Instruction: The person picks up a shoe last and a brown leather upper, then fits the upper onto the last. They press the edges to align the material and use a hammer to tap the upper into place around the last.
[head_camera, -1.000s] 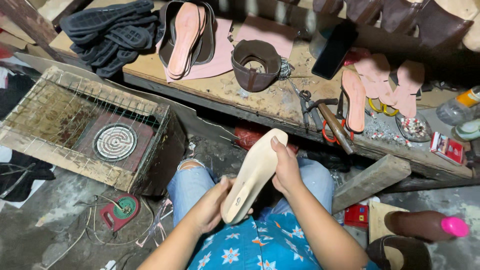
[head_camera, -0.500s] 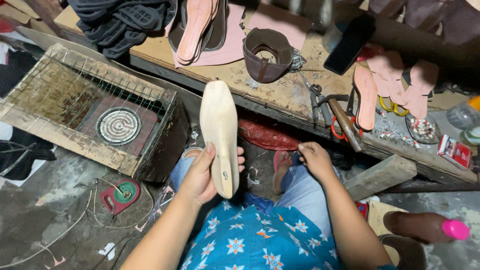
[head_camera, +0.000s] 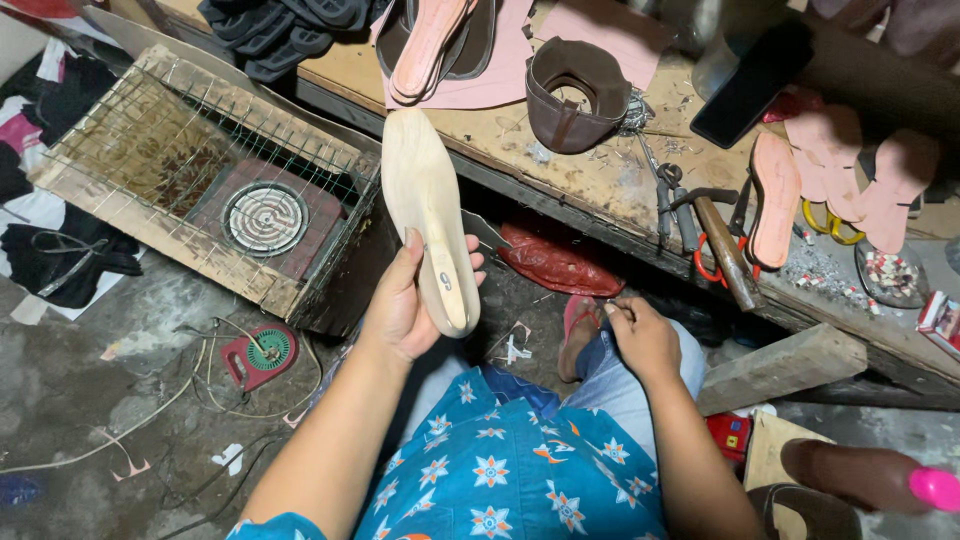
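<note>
While our left hand (head_camera: 405, 305) stays wrapped round the heel end of the pale shoe last (head_camera: 428, 215), raised toe-up over the workbench (head_camera: 600, 175) edge, and our right hand (head_camera: 640, 335) rests loosely curled on our knee, seemingly empty, we should steady the last with both hands.

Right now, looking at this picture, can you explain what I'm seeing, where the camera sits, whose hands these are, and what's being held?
The camera sits on a person's head, looking down at their own lap and hands. The left hand holds up a pale, pointed wooden shoe form. The right hand rests closed on the knee, holding nothing I can make out. Ahead is a worn wooden workbench with a brown leather shoe upper, a pink flat insole and a hammer. To the left, a wire-covered wooden box holds a round heating coil.
</note>
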